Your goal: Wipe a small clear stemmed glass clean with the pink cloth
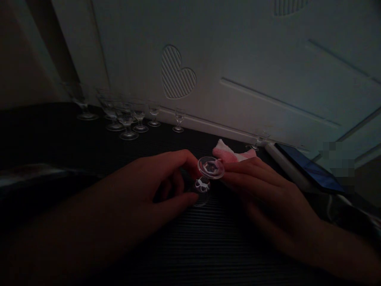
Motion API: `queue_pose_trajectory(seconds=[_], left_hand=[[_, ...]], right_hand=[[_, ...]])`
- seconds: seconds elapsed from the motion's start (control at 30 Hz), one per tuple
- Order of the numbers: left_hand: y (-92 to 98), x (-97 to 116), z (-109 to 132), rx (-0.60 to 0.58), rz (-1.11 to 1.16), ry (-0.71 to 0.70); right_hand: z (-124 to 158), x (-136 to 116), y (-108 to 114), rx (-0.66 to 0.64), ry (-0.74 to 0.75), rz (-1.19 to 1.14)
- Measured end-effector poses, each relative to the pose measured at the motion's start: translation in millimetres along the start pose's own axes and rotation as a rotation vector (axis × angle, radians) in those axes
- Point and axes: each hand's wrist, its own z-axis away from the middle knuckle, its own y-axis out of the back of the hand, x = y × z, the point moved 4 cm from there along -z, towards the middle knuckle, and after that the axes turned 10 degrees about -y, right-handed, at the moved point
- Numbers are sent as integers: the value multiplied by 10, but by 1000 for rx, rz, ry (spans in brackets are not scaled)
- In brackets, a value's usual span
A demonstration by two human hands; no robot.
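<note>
A small clear stemmed glass is upside down in front of me, its round foot on top and its bowl toward the table. My left hand pinches it from the left between thumb and fingers. A pink and white cloth sticks out beyond the fingers of my right hand, which are closed on it. Those fingertips reach the right edge of the glass's foot. The palm side of the right hand is hidden, and the picture is dim.
Several stemmed glasses stand at the back left on the dark table. A single glass stands near the white panel. Another glass lies tipped beside a phone that leans on a white object at right.
</note>
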Motion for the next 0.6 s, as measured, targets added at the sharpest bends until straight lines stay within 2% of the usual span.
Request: queue_pose_trajectory(seconds=[0.07, 0.17, 0.23, 0.43, 0.6], left_hand=[[-10, 9, 18, -26, 29, 38], [-20, 22, 28, -87, 89, 76], [-19, 31, 18, -114, 105, 72], [-20, 40, -8, -111, 96, 29], [-20, 4, -11, -73, 69, 14]], right_hand=[[48, -14, 78, 52, -27, -29], [96, -64, 131, -47, -66, -31], [102, -108, 160, -55, -30, -19], [49, -102, 136, -50, 17, -3], [45, -52, 94, -104, 60, -108]])
